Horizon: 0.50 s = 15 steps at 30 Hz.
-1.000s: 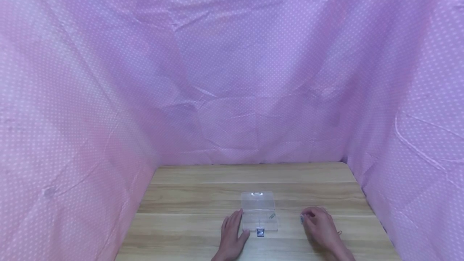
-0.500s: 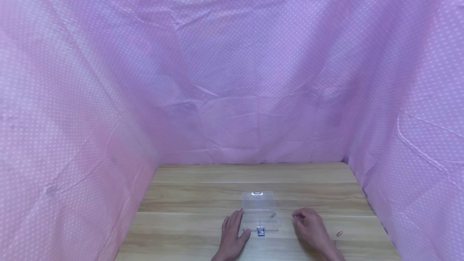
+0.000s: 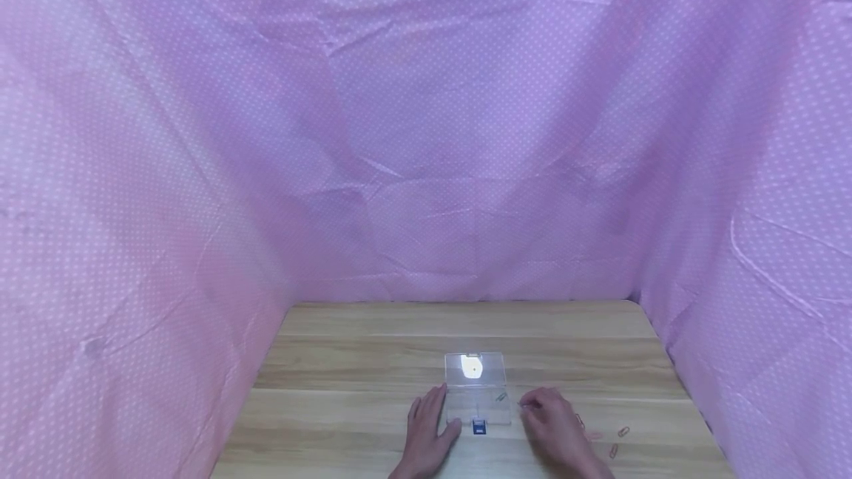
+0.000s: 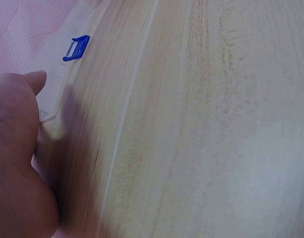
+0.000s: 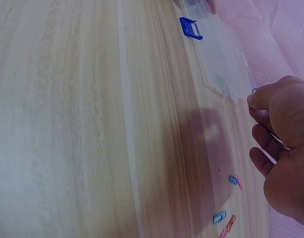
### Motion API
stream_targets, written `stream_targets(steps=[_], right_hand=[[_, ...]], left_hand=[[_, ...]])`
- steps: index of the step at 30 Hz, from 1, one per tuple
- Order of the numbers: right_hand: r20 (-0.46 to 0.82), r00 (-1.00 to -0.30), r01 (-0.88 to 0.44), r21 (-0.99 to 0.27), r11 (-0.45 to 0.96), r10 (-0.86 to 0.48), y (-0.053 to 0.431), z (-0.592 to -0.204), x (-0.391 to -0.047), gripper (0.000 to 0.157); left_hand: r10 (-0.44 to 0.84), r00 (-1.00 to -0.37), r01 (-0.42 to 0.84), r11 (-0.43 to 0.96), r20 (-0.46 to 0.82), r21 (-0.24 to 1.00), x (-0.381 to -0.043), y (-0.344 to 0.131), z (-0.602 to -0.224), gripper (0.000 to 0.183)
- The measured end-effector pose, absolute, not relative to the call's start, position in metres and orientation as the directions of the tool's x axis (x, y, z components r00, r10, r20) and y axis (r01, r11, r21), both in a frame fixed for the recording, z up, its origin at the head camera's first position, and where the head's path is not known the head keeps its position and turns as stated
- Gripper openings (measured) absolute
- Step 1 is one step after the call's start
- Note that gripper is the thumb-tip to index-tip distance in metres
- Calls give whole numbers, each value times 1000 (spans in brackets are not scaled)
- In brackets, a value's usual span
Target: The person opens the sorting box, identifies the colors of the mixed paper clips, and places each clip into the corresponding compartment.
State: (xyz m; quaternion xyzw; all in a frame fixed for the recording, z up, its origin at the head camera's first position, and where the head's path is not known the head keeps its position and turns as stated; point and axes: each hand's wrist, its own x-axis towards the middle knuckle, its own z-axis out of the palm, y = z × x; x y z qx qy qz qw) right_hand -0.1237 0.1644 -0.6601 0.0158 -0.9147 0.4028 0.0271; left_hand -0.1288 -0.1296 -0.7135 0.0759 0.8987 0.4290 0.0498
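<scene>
A clear plastic box (image 3: 462,409) lies on the table with its lid (image 3: 489,369) folded back and a blue latch (image 3: 479,427) at the front. My left hand (image 3: 426,435) rests along the box's left side, fingers straight, thumb at the front corner. Inside the right compartment sits a paper clip (image 3: 501,396). Just right of the box, my right hand (image 3: 551,423) pinches a small paper clip between thumb and index finger; only a bluish bit of this paper clip (image 5: 254,90) shows past the fingertips, close to the box's edge.
Several loose paper clips lie right of the right hand, among them a reddish paper clip (image 3: 623,432) and a blue paper clip (image 5: 219,217). The wood-grain table (image 3: 333,420) is enclosed by pink dotted cloth (image 3: 426,228) at the back and sides.
My right hand has moved left toward the box with the pinched paper clip, uncovering more loose paper clips behind it. My left hand has stayed at the box.
</scene>
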Motion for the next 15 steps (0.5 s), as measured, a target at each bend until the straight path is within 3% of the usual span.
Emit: stream_targets(steps=[15], right_hand=[[122,-990,-138,-723,677,-71,143,-662,-129,22]], left_hand=[[189,-981,151,630,39,762,-125,-129,-708,74]])
